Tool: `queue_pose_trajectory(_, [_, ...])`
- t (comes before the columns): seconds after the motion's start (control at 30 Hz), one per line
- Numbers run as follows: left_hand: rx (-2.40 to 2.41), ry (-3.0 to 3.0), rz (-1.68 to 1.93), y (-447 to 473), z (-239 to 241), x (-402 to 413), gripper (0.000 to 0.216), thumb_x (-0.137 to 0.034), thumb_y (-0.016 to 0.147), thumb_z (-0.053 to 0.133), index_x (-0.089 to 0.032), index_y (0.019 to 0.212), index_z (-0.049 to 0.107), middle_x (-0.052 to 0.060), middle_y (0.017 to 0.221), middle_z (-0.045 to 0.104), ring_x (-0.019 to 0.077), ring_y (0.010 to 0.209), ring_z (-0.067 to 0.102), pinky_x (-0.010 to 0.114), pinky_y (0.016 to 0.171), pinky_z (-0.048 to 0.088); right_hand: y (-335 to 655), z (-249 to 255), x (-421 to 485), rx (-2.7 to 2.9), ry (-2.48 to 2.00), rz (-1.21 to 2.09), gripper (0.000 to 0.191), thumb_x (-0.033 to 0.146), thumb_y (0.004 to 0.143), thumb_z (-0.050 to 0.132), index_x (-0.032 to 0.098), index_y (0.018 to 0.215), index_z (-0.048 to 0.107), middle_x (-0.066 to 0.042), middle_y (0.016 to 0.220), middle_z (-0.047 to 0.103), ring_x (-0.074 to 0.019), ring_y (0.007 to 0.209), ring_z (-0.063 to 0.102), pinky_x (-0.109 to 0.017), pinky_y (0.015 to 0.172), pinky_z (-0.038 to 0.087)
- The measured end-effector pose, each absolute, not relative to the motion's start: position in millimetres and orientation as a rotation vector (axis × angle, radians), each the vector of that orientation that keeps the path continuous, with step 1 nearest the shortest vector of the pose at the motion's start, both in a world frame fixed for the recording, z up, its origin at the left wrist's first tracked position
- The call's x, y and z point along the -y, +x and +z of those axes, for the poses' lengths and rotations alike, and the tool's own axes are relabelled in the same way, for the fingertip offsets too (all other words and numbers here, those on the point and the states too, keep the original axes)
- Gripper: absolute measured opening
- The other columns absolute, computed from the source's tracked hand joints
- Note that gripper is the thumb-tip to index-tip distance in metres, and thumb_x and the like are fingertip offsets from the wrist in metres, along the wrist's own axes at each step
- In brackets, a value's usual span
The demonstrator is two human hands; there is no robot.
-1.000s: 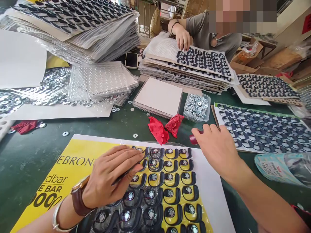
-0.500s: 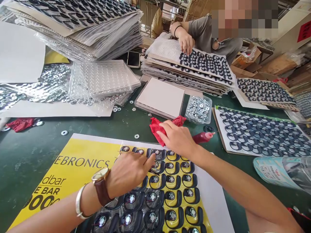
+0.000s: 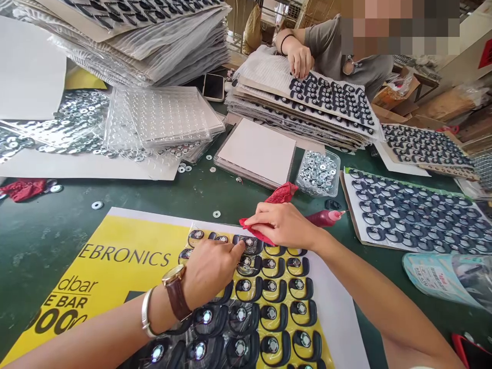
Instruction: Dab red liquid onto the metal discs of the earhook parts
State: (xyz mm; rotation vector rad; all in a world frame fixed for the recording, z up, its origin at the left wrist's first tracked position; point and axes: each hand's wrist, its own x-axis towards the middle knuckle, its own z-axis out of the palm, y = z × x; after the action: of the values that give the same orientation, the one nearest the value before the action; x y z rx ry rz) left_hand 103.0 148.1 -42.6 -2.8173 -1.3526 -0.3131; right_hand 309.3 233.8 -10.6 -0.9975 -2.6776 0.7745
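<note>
My left hand (image 3: 215,264) lies palm-down over the upper rows of black hook-shaped parts (image 3: 272,312) with round metallic centres. Its fingers are curled, with the tips at the top row; what they grip, if anything, is hidden. The parts sit in clear plastic on a yellow printed sheet (image 3: 126,241). My right hand (image 3: 286,223) pinches a crumpled red cloth (image 3: 282,193) just above the top right of the rows. Beyond my right wrist lies a small bottle of red liquid (image 3: 325,218) with a pointed nozzle.
A tub of metal washers (image 3: 318,171) stands beside a stack of white boards (image 3: 259,151). Another sheet of parts (image 3: 415,212) lies to the right, near a blue plastic packet (image 3: 434,277). Across the table, a co-worker's hand (image 3: 301,59) touches stacked sheets. Loose washers (image 3: 97,205) dot the table.
My right hand has gathered its fingers on the red cloth and drawn it slightly down towards the top row. My left hand has stayed nearly in place. The view has shifted slightly.
</note>
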Motion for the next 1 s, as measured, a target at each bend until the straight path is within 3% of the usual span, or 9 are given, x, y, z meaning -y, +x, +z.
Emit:
queue_pose_trajectory(0.4, [0.989, -2.854, -0.264, 102, -50, -139, 0.028, 0.001, 0.079, 0.047, -0.001, 0.105, 0.055, 0.003, 0.060, 0.058, 0.0206, 0.053, 0.060, 0.031, 0.047, 0.046, 301, -13, -239, 2.768, -0.776, 1.118, 0.023, 0.010, 0.085, 0.059, 0.020, 0.094, 0.078, -0.001, 0.083, 0.068, -0.0112, 0.071, 0.060, -0.022, 0.063, 0.039])
queue_pose_trajectory(0.73, [0.950, -2.871, -0.226, 106, -50, -137, 0.024, -0.001, 0.083, 0.046, -0.002, 0.106, 0.055, 0.003, 0.060, 0.058, 0.0193, 0.052, 0.059, 0.030, 0.048, 0.046, 291, -1, -246, 2.981, -0.951, 1.150, 0.020, 0.010, 0.082, 0.056, 0.018, 0.084, 0.074, -0.003, 0.088, 0.073, -0.0170, 0.079, 0.063, -0.027, 0.067, 0.039])
queue_pose_trajectory(0.87, [0.941, -2.881, -0.234, 106, -51, -136, 0.025, -0.001, 0.084, 0.045, -0.001, 0.107, 0.055, 0.004, 0.061, 0.058, 0.0205, 0.051, 0.059, 0.032, 0.046, 0.047, 292, 7, -253, 2.785, -1.166, 1.265, 0.023, 0.009, 0.081, 0.054, 0.018, 0.086, 0.074, -0.003, 0.083, 0.074, -0.0150, 0.072, 0.063, -0.025, 0.064, 0.041])
queue_pose_trajectory(1.0, [0.982, -2.900, -0.244, 106, -48, -138, 0.027, -0.001, 0.083, 0.044, -0.003, 0.106, 0.058, 0.005, 0.061, 0.060, 0.0210, 0.052, 0.061, 0.032, 0.047, 0.047, 294, 12, -264, 2.475, -1.173, 1.091, 0.023, 0.014, 0.089, 0.052, 0.019, 0.095, 0.074, -0.003, 0.097, 0.074, -0.0151, 0.084, 0.066, -0.025, 0.074, 0.047])
